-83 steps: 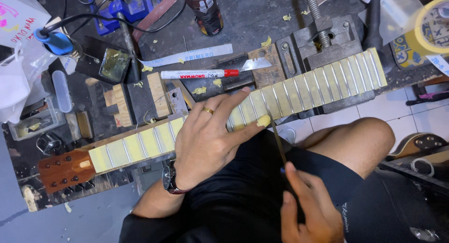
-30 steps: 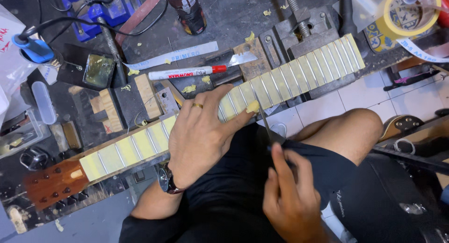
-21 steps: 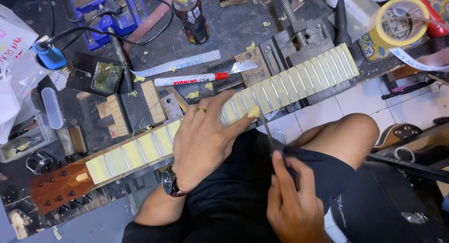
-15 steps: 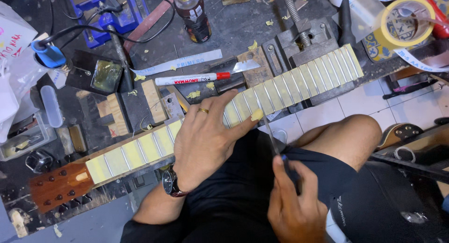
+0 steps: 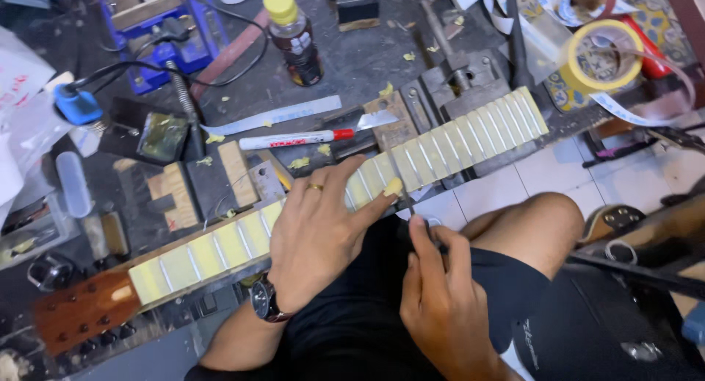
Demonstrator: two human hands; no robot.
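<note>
- Currently: guitar neck [image 5: 455, 142] lies diagonally across the worktop [image 5: 352, 65], headstock [image 5: 84, 311] near-left, far end up right by the vise [image 5: 470, 76].
- Fretboard is covered in pale yellow tape strips between the frets.
- Left hand [image 5: 319, 230] presses flat on the middle of the neck, fingers spread wide, thumb tip on the near edge. Ring on one finger, watch [image 5: 263, 304] on the wrist.
- Right hand [image 5: 440, 293] sits just near of the neck, over the lap, fingers pinched narrow on a thin tool; the tool itself is mostly hidden, can't tell what kind.
- Red-capped marker [image 5: 294, 139] lies just far of the neck, beside a blade [image 5: 374, 120] and a steel ruler [image 5: 275, 115].
- Brown bottle [image 5: 294, 36] with yellow cap stands further back.
- Yellow tape roll [image 5: 602, 58] far right.
- Blue-handled soldering iron [image 5: 77, 103] far left.
</note>
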